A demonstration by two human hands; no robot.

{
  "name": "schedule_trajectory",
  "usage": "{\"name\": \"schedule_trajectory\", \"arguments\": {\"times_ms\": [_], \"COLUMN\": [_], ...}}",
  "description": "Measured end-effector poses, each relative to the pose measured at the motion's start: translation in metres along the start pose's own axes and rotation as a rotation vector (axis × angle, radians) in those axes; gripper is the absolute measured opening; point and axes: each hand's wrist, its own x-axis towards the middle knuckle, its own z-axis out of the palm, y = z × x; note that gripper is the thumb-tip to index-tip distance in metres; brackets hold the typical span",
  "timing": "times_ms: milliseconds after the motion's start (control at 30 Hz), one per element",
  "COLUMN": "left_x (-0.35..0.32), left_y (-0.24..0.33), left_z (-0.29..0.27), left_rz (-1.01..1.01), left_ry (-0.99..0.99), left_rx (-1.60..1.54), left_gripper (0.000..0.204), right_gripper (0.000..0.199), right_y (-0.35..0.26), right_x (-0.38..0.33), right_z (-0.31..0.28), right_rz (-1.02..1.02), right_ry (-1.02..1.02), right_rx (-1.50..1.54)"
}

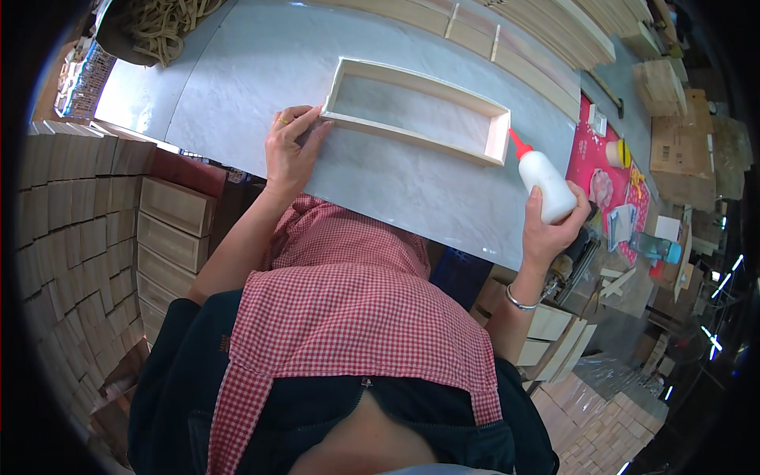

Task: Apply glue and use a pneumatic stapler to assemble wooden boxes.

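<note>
Pale rectangular wooden frame (410, 140) held at one end, white plastic squeeze bottle (545, 184) at the other

Frame located on grey marbled tabletop (372, 186), in front of the person; tabletop visible through its middle. Near-left corner pinched in a narrow grip between thumb and fingertips of left hand (291, 152). Bottle body wrapped by right hand (556, 229), fingers closed around its lower part; bottle tilted, tapered red nozzle (520, 143) aimed at frame's right end. Nozzle tip seen right beside that end; contact cannot be told. Long pale wooden strips (546, 67) stacked along the table's far side. Tan loops (172, 36) piled in a container at far left. Shallow pale wooden boxes (174, 231) stacked below table level, left.
</note>
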Motion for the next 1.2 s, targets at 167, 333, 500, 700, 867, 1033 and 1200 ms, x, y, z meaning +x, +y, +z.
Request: {"name": "schedule_trajectory", "arguments": {"times_ms": [167,333,500,700,867,1033,1200], "left_x": [0.001,-0.001,0.002,0.002,0.002,0.002,0.002], "left_y": [-0.002,-0.005,-0.001,0.0,0.001,0.0,0.0], "left_z": [0.001,-0.004,-0.002,0.003,0.0,-0.001,-0.001], "left_rz": [-0.006,0.0,0.057,0.107,0.105,0.095,0.099], "left_ry": [0.0,0.038,0.061,0.075,0.073,0.067,0.069], "left_rx": [-0.008,0.03,0.037,0.028,0.054,0.053,0.061], "left_gripper": [0.029,0.029,0.026,0.024,0.025,0.027,0.027], "right_gripper": [0.052,0.05,0.053,0.064,0.064,0.064,0.065], "right_y": [-0.009,-0.026,-0.053,-0.116,-0.136,-0.139,-0.13], "right_x": [-0.02,-0.035,-0.04,-0.046,-0.045,-0.041,-0.039], "right_z": [-0.016,-0.028,-0.009,0.06,0.096,0.098,0.085], "right_rz": [-0.004,0.023,0.115,0.019,-0.078,-0.147,-0.188], "right_ry": [-0.015,-0.037,-0.08,-0.246,-0.303,-0.307,-0.283], "right_rx": [0.003,0.047,0.18,0.531,0.626,0.564,0.473]}}
